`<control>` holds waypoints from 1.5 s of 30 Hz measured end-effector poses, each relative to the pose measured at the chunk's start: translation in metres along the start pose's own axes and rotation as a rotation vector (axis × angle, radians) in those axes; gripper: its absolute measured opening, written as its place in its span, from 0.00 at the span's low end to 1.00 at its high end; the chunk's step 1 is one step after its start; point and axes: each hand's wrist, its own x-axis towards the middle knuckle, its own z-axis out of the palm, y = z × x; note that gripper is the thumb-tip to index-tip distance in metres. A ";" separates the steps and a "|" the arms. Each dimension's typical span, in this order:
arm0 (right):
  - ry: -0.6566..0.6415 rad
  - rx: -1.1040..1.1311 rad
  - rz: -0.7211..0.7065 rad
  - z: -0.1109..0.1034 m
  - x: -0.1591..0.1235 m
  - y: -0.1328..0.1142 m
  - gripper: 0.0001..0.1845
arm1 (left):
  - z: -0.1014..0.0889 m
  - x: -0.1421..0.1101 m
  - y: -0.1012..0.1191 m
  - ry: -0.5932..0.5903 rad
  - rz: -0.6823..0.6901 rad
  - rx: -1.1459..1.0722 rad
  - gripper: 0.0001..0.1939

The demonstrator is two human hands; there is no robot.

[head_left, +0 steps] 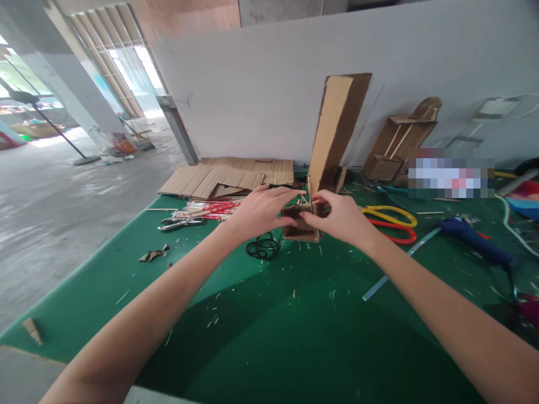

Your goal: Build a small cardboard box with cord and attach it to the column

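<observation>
A small open cardboard box (301, 233) stands on the green table top, in front of a tall folded cardboard strip (332, 123) that rises behind it. My left hand (263, 212) is curved over the box's left side, its thumb against the wall and its fingers reaching along the far edge. At the right, my right hand (339, 217) pinches the box wall, with the thumb at the opening. A thin upright stick (309, 188) shows between my fingertips; its lower end is hidden. Coiled black cord (263, 247) lies left of the box.
Scissors with yellow and red handles (393, 224), a clear glue stick (379, 287) and a blue glue gun (475, 238) lie to the right. Metal scissors (181, 223), wrapped sticks (210, 209) and flat cardboard (236, 174) lie to the left. Another cardboard build (400, 140) leans on the wall.
</observation>
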 end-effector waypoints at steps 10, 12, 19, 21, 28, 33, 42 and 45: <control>0.045 0.019 -0.190 0.002 -0.001 0.002 0.29 | 0.016 -0.002 -0.023 -0.040 -0.214 -0.713 0.28; 0.080 0.012 -0.246 0.004 -0.003 0.002 0.28 | 0.022 -0.003 -0.025 -0.036 -0.202 -0.791 0.30; 0.141 -0.011 -0.326 0.007 -0.006 0.002 0.29 | 0.026 -0.005 -0.022 -0.032 -0.163 -0.889 0.36; 0.113 -0.010 -0.319 0.008 -0.005 0.004 0.31 | 0.023 -0.005 -0.022 -0.020 -0.145 -0.881 0.36; 0.005 0.099 -0.244 0.021 -0.003 0.020 0.46 | 0.017 -0.005 -0.019 0.025 -0.072 -0.738 0.21; 0.004 0.120 -0.219 0.027 -0.004 0.030 0.50 | 0.021 -0.004 -0.008 0.151 0.028 -0.560 0.06; -0.005 0.197 -0.329 0.009 -0.006 0.026 0.48 | 0.040 -0.006 -0.008 -0.087 -0.114 -0.492 0.33; 0.080 0.214 -0.333 0.001 -0.002 0.018 0.27 | 0.040 -0.005 -0.008 -0.075 -0.127 -0.538 0.32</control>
